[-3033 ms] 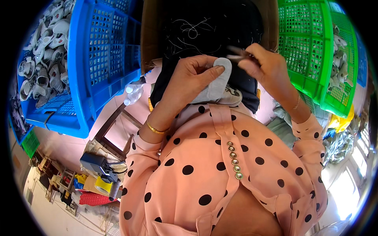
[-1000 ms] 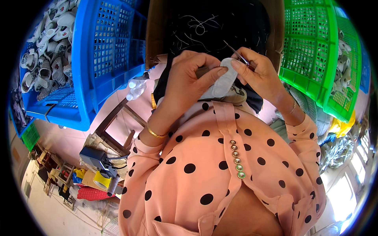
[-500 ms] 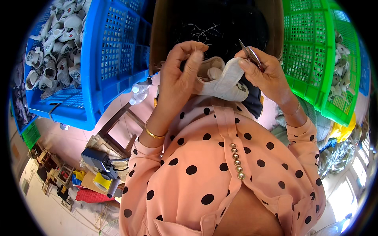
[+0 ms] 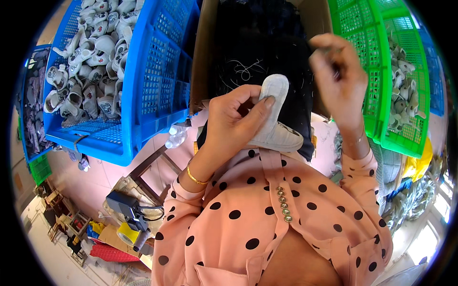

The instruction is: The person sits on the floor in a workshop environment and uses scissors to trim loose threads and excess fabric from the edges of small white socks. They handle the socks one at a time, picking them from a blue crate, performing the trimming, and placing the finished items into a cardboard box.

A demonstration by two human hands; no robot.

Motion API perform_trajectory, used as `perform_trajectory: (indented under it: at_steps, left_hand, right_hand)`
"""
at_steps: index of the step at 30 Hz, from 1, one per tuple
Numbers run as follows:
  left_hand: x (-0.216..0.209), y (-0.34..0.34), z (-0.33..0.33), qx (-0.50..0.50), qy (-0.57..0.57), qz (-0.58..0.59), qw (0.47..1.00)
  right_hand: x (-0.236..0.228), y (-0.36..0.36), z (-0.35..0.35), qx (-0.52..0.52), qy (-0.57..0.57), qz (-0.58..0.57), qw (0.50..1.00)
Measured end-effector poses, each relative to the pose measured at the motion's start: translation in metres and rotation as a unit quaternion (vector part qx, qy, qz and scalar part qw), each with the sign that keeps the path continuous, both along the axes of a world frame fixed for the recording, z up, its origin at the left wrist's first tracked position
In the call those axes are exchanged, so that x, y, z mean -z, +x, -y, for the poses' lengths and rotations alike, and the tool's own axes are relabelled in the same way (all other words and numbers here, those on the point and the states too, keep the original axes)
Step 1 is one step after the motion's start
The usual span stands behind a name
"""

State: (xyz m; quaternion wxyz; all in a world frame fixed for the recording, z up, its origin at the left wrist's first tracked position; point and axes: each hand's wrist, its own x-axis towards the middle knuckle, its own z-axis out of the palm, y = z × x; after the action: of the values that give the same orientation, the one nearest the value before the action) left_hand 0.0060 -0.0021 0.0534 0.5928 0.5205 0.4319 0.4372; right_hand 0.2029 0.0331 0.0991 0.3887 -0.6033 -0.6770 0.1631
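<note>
My left hand (image 4: 236,117) pinches a small white shoe (image 4: 276,138) near the chest, thumb on top of its strap. The light strap, with a rounded end, stands up above the fingers. Part of the shoe is hidden behind the hand. To the right and apart from the shoe, my right hand (image 4: 339,78) is raised, its fingers smeared by motion. A dark bit shows between those fingers, too blurred to make out.
A cardboard box (image 4: 202,62) lies ahead, with dark cloth (image 4: 267,52) and loose white threads (image 4: 245,69). At left a blue crate (image 4: 160,81) holds many small white shoes (image 4: 100,52); at right stands a green crate (image 4: 365,62) with more. Plastic bottles (image 4: 176,137) lie on the floor.
My right hand has let go of the strap and moved up and right. The scissors seen in it before no longer show clearly. My left hand has shifted onto the strap, now upright.
</note>
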Motion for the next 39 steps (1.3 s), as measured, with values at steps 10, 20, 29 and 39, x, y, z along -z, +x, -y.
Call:
perform_trajectory:
  at_steps: [10, 20, 29, 39]
  left_hand:
    - [-0.001, -0.004, -0.001, 0.001, 0.026, -0.052, 0.998]
    - [-0.008, -0.002, -0.004, 0.004, 0.030, -0.054, 0.998]
    - [-0.004, -0.004, -0.005, -0.063, 0.187, -0.190, 0.962]
    - [0.002, 0.019, -0.011, -0.126, 0.537, -0.326, 0.768]
  right_hand:
    - [-0.009, 0.005, -0.004, -0.043, -0.024, 0.042, 0.998]
    - [0.008, 0.007, 0.002, -0.073, -0.056, 0.004, 0.996]
    - [0.017, 0.028, -0.020, 0.003, -0.072, -0.007, 0.997]
    - [0.003, -0.004, 0.016, -0.163, -0.120, -0.106, 0.974]
